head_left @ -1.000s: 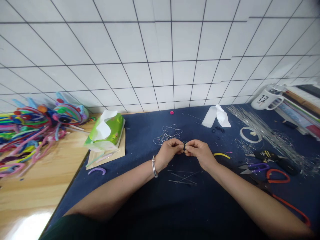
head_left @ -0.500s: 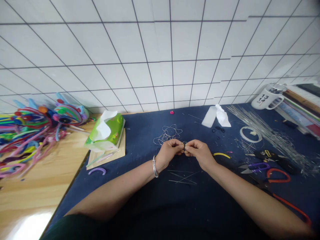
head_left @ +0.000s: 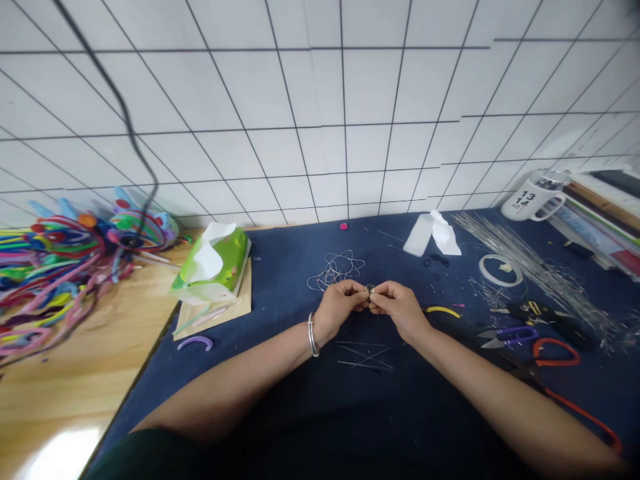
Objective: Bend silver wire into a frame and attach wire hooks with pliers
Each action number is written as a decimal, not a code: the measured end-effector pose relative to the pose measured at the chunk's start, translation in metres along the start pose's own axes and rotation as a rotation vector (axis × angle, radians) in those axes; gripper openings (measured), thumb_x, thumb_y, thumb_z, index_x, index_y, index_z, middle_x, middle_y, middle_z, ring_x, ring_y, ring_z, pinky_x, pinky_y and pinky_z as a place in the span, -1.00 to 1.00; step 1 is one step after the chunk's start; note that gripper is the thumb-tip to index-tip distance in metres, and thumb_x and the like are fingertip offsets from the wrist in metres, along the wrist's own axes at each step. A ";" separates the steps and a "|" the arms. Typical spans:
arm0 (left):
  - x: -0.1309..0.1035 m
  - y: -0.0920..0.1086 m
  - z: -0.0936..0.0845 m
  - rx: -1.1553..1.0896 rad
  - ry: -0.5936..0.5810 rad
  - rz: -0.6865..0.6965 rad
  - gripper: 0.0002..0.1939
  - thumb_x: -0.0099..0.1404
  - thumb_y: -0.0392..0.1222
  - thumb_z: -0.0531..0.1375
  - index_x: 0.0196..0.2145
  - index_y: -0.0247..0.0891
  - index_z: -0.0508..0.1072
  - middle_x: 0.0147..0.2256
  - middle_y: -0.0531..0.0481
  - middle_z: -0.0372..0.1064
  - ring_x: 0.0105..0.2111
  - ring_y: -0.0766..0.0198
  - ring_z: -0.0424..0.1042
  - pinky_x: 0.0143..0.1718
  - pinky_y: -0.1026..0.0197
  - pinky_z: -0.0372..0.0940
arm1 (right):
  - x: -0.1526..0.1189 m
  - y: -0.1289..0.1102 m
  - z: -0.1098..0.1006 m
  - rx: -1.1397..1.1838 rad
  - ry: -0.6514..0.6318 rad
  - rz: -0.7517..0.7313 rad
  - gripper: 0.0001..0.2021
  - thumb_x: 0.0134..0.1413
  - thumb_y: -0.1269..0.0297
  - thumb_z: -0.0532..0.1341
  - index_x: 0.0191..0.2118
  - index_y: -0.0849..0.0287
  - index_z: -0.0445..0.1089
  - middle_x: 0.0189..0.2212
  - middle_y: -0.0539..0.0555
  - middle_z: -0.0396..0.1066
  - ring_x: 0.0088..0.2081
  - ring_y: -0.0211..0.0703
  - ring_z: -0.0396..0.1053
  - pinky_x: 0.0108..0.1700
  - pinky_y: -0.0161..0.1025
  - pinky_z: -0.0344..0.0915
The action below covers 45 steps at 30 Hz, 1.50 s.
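Note:
My left hand and my right hand meet fingertip to fingertip over the dark blue cloth. Both are closed in a pinch on one small, dark, looped piece, perhaps of wire. The fingers cover most of it, so its exact kind does not show. Just behind my left hand lies a loose tangle of thin wire. Several straight thin wires rest on the cloth nearer to me, below the hands. A yellow curved handle lies right of my right hand.
On the right are purple-handled snips, red-handled scissors, black pliers, a wire coil, a bundle of wires and a white mug. Leftward stand a green tissue pack and colourful fuzzy stems.
My hands hold nearly the same place and the same pinch. A dark cord has come into view at the upper left, hanging before the wall.

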<state>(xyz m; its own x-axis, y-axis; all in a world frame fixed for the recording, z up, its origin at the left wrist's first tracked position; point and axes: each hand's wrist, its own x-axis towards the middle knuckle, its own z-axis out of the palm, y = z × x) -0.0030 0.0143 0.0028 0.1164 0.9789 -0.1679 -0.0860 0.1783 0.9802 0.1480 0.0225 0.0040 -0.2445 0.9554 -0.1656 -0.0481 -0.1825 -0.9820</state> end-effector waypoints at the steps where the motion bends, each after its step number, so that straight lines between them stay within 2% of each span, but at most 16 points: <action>1: 0.000 0.000 0.000 0.001 0.000 -0.001 -0.85 0.09 -0.19 0.18 -0.41 -0.35 0.39 -0.49 0.00 0.38 -0.49 0.39 0.37 -0.41 0.30 0.28 | 0.000 0.000 0.000 -0.002 0.003 -0.001 -0.79 -0.19 0.18 0.23 -0.43 0.22 0.32 -0.53 0.00 0.34 -0.47 -0.28 0.32 -0.36 -0.23 0.31; 11: 0.002 -0.003 -0.001 0.003 -0.008 -0.008 -0.83 0.09 -0.18 0.18 -0.39 -0.36 0.39 -0.49 -0.01 0.38 -0.49 0.39 0.37 -0.41 0.30 0.29 | 0.001 0.006 -0.001 -0.018 -0.001 -0.027 -0.80 -0.14 0.19 0.21 -0.41 0.23 0.31 -0.52 0.01 0.34 -0.46 -0.27 0.33 -0.36 -0.24 0.31; 18: 0.000 0.002 -0.001 0.033 -0.004 -0.013 -0.82 0.09 -0.17 0.18 -0.39 -0.36 0.39 -0.49 -0.01 0.38 -0.49 0.39 0.38 -0.41 0.31 0.29 | 0.001 0.003 -0.002 -0.017 -0.020 -0.010 -0.79 -0.15 0.20 0.21 -0.40 0.24 0.31 -0.51 0.00 0.34 -0.46 -0.27 0.34 -0.35 -0.23 0.33; 24: 0.001 0.005 -0.004 0.127 -0.060 0.021 -0.79 0.12 -0.13 0.15 -0.34 -0.34 0.38 -0.45 -0.02 0.38 -0.45 0.35 0.38 -0.40 0.30 0.28 | 0.005 -0.005 -0.010 -0.149 -0.030 -0.004 -0.81 -0.13 0.22 0.19 -0.39 0.24 0.32 -0.53 0.00 0.35 -0.48 -0.28 0.34 -0.40 -0.26 0.34; 29: 0.003 0.022 -0.016 0.444 -0.176 0.037 -0.77 0.17 -0.09 0.08 -0.33 -0.30 0.40 -0.47 0.00 0.39 -0.46 0.35 0.38 -0.43 0.32 0.25 | 0.011 -0.006 -0.016 -0.354 -0.029 -0.008 -0.82 -0.13 0.23 0.18 -0.37 0.22 0.32 -0.54 -0.01 0.35 -0.50 -0.28 0.35 -0.46 -0.29 0.35; 33: 0.000 0.045 -0.027 0.870 -0.253 0.215 -0.79 0.19 -0.12 0.05 -0.36 -0.25 0.43 -0.50 0.06 0.38 -0.50 0.37 0.35 -0.42 0.33 0.18 | 0.013 -0.004 -0.019 -0.468 -0.042 0.023 -0.77 -0.13 0.26 0.17 -0.26 0.21 0.31 -0.49 0.02 0.36 -0.51 -0.28 0.35 -0.48 -0.31 0.33; 35: -0.004 0.052 -0.029 1.032 -0.389 0.303 -0.82 0.18 -0.14 0.07 -0.35 -0.22 0.44 -0.45 0.06 0.39 -0.45 0.35 0.35 -0.41 0.33 0.16 | 0.013 -0.005 -0.020 -0.554 -0.035 -0.008 -0.75 -0.12 0.27 0.16 -0.23 0.19 0.31 -0.47 0.02 0.37 -0.51 -0.29 0.34 -0.47 -0.31 0.31; 37: -0.010 0.055 -0.028 1.168 -0.556 0.351 -0.85 0.15 -0.13 0.11 -0.37 -0.20 0.44 -0.44 0.07 0.39 -0.44 0.34 0.35 -0.44 0.34 0.13 | 0.012 -0.008 -0.020 -0.676 -0.005 -0.098 -0.77 -0.10 0.28 0.14 -0.24 0.16 0.33 -0.44 0.01 0.38 -0.47 -0.28 0.34 -0.42 -0.31 0.28; 39: -0.017 0.054 -0.025 1.291 -0.654 0.388 -0.87 0.10 -0.11 0.16 -0.40 -0.19 0.43 -0.43 0.07 0.39 -0.45 0.32 0.35 -0.49 0.34 0.11 | 0.010 -0.012 -0.021 -0.802 0.033 -0.213 -0.83 -0.09 0.28 0.13 -0.30 0.13 0.35 -0.44 -0.01 0.38 -0.42 -0.28 0.32 -0.35 -0.30 0.24; 41: -0.023 0.051 -0.021 1.400 -0.678 0.418 -0.88 0.09 -0.12 0.17 -0.42 -0.19 0.42 -0.42 0.06 0.38 -0.45 0.30 0.36 -0.52 0.32 0.09 | 0.009 -0.016 -0.021 -0.882 0.048 -0.289 -0.87 -0.07 0.29 0.12 -0.36 0.12 0.37 -0.45 -0.03 0.38 -0.39 -0.28 0.31 -0.32 -0.30 0.20; 45: -0.032 0.047 -0.013 1.525 -0.721 0.455 -0.86 0.16 -0.18 0.09 -0.45 -0.23 0.41 -0.45 0.01 0.38 -0.47 0.28 0.37 -0.52 0.29 0.12 | 0.006 -0.020 -0.018 -0.915 0.002 -0.320 -0.88 -0.05 0.31 0.10 -0.39 0.12 0.37 -0.45 -0.04 0.38 -0.40 -0.30 0.29 -0.32 -0.33 0.16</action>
<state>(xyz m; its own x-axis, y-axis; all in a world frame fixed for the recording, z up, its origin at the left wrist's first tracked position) -0.0238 -0.0071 0.0532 0.7645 0.6081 -0.2140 0.6441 -0.7340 0.2155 0.1655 0.0358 0.0208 -0.3488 0.9292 0.1224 0.6607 0.3364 -0.6710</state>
